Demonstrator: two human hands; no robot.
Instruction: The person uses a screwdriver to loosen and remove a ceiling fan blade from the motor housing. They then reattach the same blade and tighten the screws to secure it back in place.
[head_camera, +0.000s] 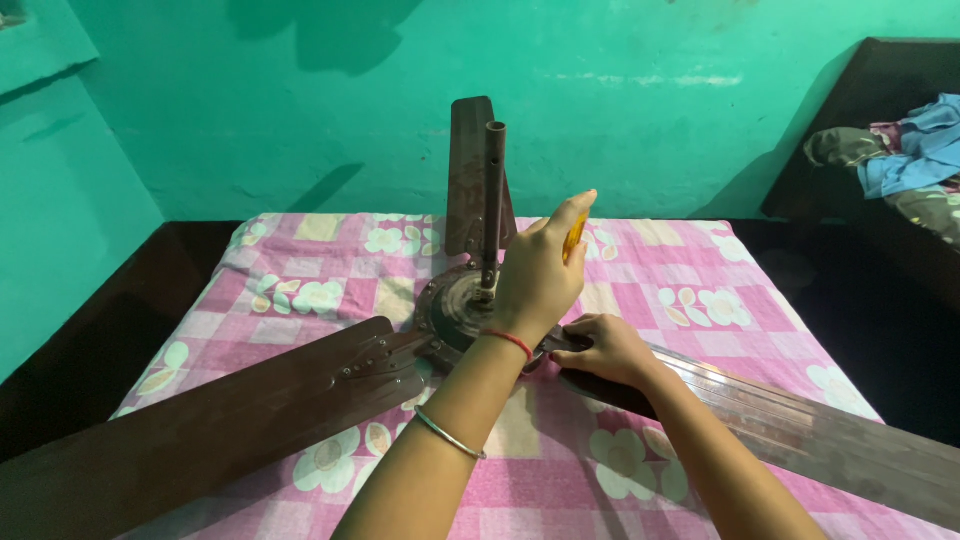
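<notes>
A brown ceiling fan lies on a pink checked cloth (700, 290), its round motor (450, 305) in the middle and its downrod (493, 200) standing upright. My left hand (540, 275) is over the motor's right side, closed round a yellow-handled tool (574, 235) whose tip is hidden behind the hand. My right hand (610, 350) presses on the root of the right blade (800, 430), fingers curled at its bracket beside the motor. Another blade (200, 430) runs to the lower left, and a third (465, 170) points away toward the wall.
The cloth covers a low dark platform set against a green wall (300, 100). At the far right, a dark piece of furniture (870, 90) holds a heap of clothes (915, 150). Dark floor lies between it and the platform.
</notes>
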